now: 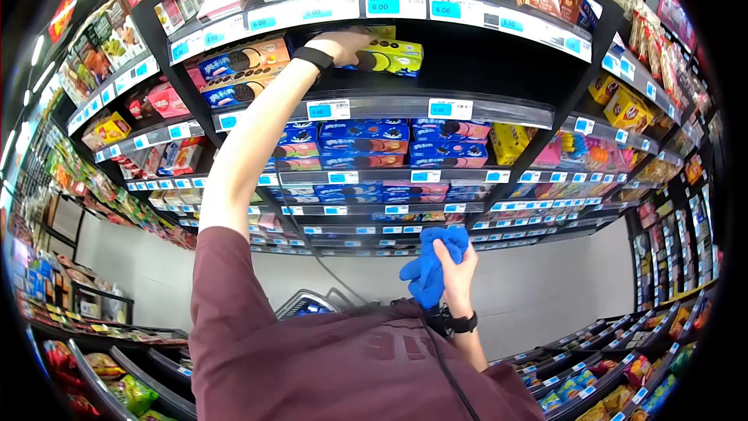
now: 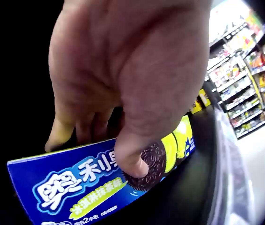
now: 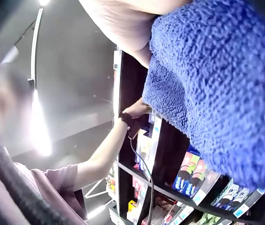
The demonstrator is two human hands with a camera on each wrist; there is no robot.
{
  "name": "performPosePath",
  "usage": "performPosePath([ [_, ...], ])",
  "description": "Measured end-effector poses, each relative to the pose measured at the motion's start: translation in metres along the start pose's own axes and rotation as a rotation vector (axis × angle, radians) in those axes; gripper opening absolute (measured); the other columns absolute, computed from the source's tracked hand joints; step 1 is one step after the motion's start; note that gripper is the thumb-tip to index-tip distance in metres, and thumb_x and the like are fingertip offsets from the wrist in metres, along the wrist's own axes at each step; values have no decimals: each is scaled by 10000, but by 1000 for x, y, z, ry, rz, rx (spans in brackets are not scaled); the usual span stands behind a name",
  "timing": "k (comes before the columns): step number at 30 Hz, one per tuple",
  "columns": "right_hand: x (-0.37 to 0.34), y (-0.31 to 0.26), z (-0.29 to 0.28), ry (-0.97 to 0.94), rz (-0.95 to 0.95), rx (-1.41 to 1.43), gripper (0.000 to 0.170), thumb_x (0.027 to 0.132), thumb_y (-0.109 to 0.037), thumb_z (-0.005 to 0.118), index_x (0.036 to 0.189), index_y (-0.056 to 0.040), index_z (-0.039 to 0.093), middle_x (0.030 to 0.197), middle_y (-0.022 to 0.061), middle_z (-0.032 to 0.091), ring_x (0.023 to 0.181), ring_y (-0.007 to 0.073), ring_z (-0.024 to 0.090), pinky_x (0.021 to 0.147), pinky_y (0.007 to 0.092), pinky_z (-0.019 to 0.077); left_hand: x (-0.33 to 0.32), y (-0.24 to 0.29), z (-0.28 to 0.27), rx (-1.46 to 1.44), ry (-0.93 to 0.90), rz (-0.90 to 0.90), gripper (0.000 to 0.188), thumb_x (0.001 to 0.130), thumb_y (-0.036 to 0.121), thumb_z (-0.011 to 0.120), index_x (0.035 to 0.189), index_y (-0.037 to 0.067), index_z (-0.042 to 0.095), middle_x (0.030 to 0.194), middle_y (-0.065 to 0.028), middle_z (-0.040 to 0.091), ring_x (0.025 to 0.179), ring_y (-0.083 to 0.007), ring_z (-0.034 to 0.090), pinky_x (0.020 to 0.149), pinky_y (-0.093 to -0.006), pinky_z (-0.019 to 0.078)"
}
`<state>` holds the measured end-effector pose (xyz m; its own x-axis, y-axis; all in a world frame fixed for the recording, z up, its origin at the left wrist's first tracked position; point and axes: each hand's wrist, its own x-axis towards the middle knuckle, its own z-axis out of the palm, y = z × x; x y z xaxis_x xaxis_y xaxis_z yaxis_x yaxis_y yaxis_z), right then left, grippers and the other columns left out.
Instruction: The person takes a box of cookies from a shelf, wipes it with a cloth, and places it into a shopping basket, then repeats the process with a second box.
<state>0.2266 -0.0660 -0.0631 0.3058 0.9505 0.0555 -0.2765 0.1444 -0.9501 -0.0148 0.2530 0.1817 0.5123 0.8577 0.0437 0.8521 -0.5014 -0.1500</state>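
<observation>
Blue-and-green cookie box [image 1: 401,61] on the upper shelf [image 1: 510,113], directly under the left grip [image 1: 341,47], thumb and fingers clamped on it. Long axis roughly left to right. Right grip [image 1: 458,274], pinching blue cloth [image 1: 425,271], well apart, nearer the body.

Maroon short-sleeved shirt [image 1: 312,359], darker chest lettering [image 1: 399,346], two black wristbands [image 1: 313,58], black cable [image 1: 439,351] over front

the left wrist view crops the cookie box [image 2: 97,174], partly hidden behind the left grip [image 2: 128,77]
</observation>
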Motion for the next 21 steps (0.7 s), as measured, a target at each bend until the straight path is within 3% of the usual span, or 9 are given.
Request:
performPosePath([
  [5,-3,0,-12,56,15,-31,126,860,18,701,976,-8,661,901,25,678,803,95,609,751,245,493,29,-37,20,-8,23,-79,771,781,142,715,1481,171,393,1432,-178,475,1321,-343,459,1130,-412,375],
  [6,-2,0,-13,79,14,-27,123,856,14,706,969,-11,665,898,25,679,796,89,605,745,244,489,42,-55,36,35,116,-51,749,762,131,719,1455,174,439,1428,-179,486,1320,-340,465,1129,-404,376],
  [9,2,4,-15,98,12,-25,129,858,1,712,978,-15,669,893,21,681,786,84,601,732,240,485,43,-68,36,67,122,-55,745,746,128,733,1439,195,468,1429,-165,499,1310,-329,491,1101,-403,401],
  [21,10,17,-14,81,37,-54,158,857,-22,730,1004,-17,676,902,5,682,788,66,592,724,229,483,77,-70,51,24,280,-200,697,778,138,716,1431,186,479,1424,-154,506,1315,-330,484,1102,-423,394],
])
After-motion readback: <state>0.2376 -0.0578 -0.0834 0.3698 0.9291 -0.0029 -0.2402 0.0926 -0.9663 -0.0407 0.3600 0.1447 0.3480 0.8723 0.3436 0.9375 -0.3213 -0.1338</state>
